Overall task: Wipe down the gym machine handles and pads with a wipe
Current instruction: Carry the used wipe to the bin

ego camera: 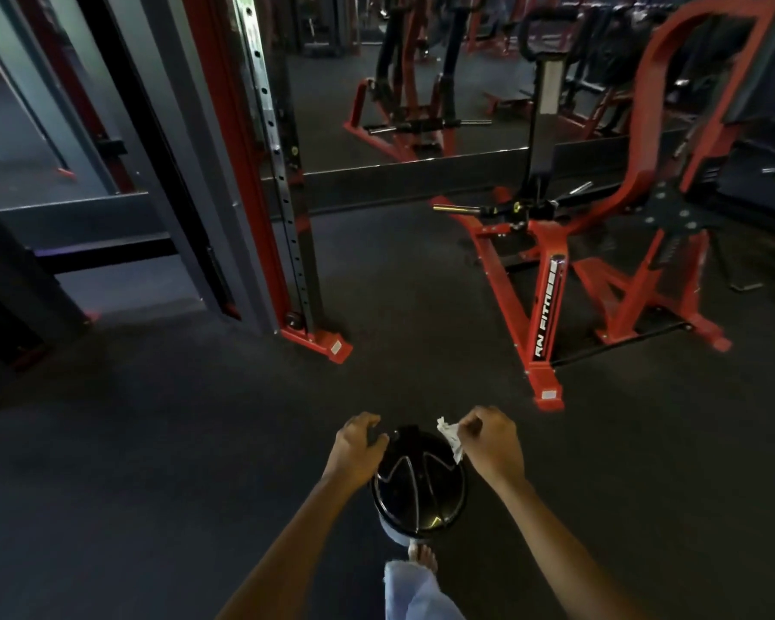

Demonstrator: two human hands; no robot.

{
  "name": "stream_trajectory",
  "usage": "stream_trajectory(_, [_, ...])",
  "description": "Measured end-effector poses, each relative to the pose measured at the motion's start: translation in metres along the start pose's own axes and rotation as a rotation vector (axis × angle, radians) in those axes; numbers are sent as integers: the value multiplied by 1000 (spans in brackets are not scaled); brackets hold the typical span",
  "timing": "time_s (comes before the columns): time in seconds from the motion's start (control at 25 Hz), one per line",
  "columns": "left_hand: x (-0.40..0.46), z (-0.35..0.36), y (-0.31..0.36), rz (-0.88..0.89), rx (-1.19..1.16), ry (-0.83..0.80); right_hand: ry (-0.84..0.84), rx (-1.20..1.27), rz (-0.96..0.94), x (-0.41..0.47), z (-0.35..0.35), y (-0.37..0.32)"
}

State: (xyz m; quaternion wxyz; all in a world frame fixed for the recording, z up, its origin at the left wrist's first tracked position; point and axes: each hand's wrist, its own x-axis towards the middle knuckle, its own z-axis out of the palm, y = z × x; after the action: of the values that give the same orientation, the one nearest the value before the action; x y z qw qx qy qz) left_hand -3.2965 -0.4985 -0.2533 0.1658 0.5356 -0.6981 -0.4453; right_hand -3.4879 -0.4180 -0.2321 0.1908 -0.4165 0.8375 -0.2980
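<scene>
A round container with a glossy black lid (419,485) stands on the dark floor right in front of me. My right hand (493,445) pinches a crumpled white wipe (450,438) above the lid's right rim. My left hand (359,445) hovers at the lid's left rim with curled fingers; whether it touches the lid is unclear. A red gym machine (551,279) with a black label on its leg stands ahead on the right, its handles and pads higher up and partly out of view.
A tall red and grey rack upright (283,181) with a red foot stands ahead at centre left. A mirror wall (403,78) behind reflects more red machines. Dark rubber flooring stretches between me and the machines. My bare foot (423,559) and light trouser leg show below the container.
</scene>
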Motion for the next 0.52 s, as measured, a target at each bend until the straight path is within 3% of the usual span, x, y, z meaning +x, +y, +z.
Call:
stream_trajectory(0.24, [66, 15, 15, -118, -23, 78, -117, -32, -58, 87, 8, 6])
stream_trajectory(0.52, [90, 33, 11, -190, -31, 49, -188, -63, -67, 122, 16, 19])
